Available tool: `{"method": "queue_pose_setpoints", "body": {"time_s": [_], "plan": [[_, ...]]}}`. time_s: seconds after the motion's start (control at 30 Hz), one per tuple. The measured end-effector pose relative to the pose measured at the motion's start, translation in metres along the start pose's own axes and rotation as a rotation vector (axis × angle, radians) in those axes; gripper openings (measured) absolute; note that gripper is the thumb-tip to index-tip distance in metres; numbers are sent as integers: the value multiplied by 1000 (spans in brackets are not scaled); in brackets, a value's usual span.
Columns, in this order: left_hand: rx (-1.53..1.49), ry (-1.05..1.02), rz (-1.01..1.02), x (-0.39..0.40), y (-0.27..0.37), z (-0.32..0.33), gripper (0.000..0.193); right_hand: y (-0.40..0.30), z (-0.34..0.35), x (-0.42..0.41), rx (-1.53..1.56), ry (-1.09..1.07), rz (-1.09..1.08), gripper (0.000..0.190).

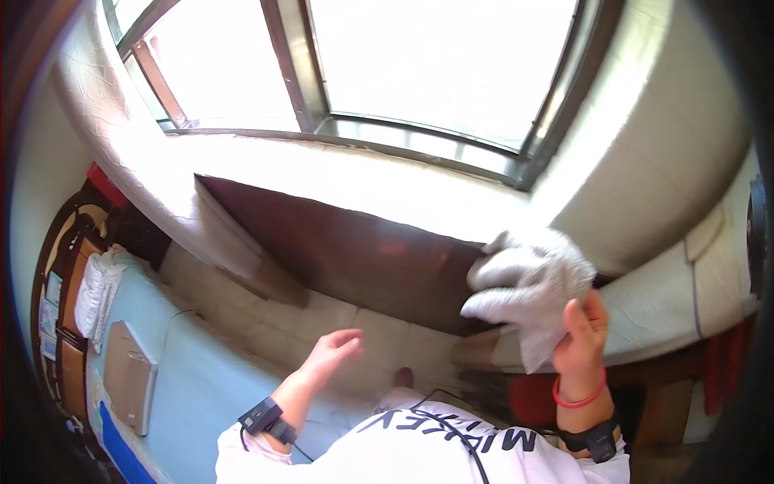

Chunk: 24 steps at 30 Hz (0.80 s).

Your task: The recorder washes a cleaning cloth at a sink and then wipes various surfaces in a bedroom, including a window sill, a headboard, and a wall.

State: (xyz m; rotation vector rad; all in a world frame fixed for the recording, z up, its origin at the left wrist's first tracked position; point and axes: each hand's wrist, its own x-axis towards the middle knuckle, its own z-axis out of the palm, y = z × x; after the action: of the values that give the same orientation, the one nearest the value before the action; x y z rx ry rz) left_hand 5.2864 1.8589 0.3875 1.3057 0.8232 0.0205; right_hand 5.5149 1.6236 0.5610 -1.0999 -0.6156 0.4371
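Observation:
A light grey cloth (532, 278) hangs bunched from my right hand (580, 339), its loose folds spread to the left in front of the windowsill's right end. The cloth is slightly blurred. My left hand (338, 351) is held over the tiled floor with nothing in it, its fingers partly curled and the thumb beside them. The bright windowsill (363, 187) and the metal-framed window (314, 115) lie ahead of both hands.
Below the sill is a dark brown panel (351, 260). At left stands a bed with a light blue cover (199, 375), bearing a flat cardboard box (130, 375) and a folded white textile (97, 296). A dark cable (453, 429) crosses my shirt. Something red (532, 399) is at lower right.

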Motion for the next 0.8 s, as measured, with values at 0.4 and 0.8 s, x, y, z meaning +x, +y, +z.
{"method": "queue_pose_setpoints", "body": {"time_s": [0.4, 0.8], "plan": [[-18, 378, 337, 35, 65, -71, 40, 113, 18, 133, -1665, -218, -198, 76], [-287, 476, -81, 39, -19, -204, 36, 146, 143, 161, -1535, -407, -242, 57]]}}
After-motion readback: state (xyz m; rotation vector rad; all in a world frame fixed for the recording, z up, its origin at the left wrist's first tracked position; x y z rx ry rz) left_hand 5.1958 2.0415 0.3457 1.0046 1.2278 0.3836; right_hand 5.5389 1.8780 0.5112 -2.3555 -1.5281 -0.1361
